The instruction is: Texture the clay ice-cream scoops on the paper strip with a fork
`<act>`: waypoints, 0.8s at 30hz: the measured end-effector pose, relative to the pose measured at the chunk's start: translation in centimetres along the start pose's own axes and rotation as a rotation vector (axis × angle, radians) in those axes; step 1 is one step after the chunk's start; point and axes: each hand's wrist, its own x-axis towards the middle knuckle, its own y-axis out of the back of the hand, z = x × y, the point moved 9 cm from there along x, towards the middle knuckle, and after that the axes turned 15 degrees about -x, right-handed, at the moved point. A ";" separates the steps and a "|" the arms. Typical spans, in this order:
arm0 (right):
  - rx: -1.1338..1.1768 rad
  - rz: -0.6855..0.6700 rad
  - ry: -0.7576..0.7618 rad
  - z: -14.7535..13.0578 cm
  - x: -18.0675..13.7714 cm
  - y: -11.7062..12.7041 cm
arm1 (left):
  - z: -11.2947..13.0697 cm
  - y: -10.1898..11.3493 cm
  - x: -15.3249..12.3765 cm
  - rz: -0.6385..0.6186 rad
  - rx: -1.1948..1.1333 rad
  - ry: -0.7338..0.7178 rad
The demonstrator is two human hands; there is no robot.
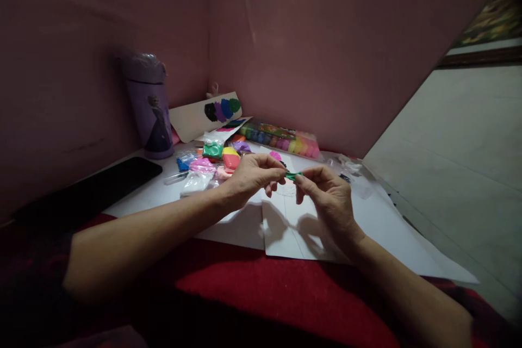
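Note:
A small piece of green modelling clay [292, 176] is stretched between my two hands, above the white paper [302, 239]. My left hand [255, 176] pinches its left end between thumb and forefinger. On the other end, my right hand [328, 190] grips it the same way, with the lower fingers curled. Just behind the hands, a pink clay shape [275, 156] and a dark one lie on the paper, partly hidden by my fingers. Several bagged clay packs sit left of my left hand, among them a green pack [212, 150] and a white pack [197, 183].
A purple tumbler [149, 109] stands at the back left, with a black phone [93, 187] in front of it. A long box of coloured clay [281, 140] and a card with coloured patches [191, 118] rest near the pink wall. Red cloth [261, 288] covers the near edge.

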 end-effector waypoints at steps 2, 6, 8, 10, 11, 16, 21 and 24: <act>0.000 0.041 -0.007 0.4 0.2 0.5 | 0.2 0.4 0.1 0.027 -0.003 -0.012; -0.002 0.065 -0.031 0.9 0.4 0.8 | 0.3 0.7 0.2 0.013 -0.003 -0.011; -0.004 0.044 -0.046 0.8 0.3 0.5 | 0.1 0.5 0.1 -0.021 0.000 -0.003; 0.000 0.011 -0.042 0.6 0.2 0.1 | -0.2 0.1 0.1 -0.064 0.015 0.011; 0.005 -0.008 -0.034 0.4 0.1 -0.1 | -0.4 0.0 0.0 -0.082 0.026 0.022; 0.008 -0.089 -0.011 -0.1 -0.2 -1.0 | -1.0 -0.5 -0.2 -0.124 0.080 0.073; -0.004 -0.107 -0.009 -0.2 -0.4 -1.2 | -0.8 -0.6 -0.2 -0.114 0.136 0.067; -0.020 -0.093 0.004 -0.2 -0.3 -1.1 | -0.7 -0.4 -0.1 -0.070 0.172 0.060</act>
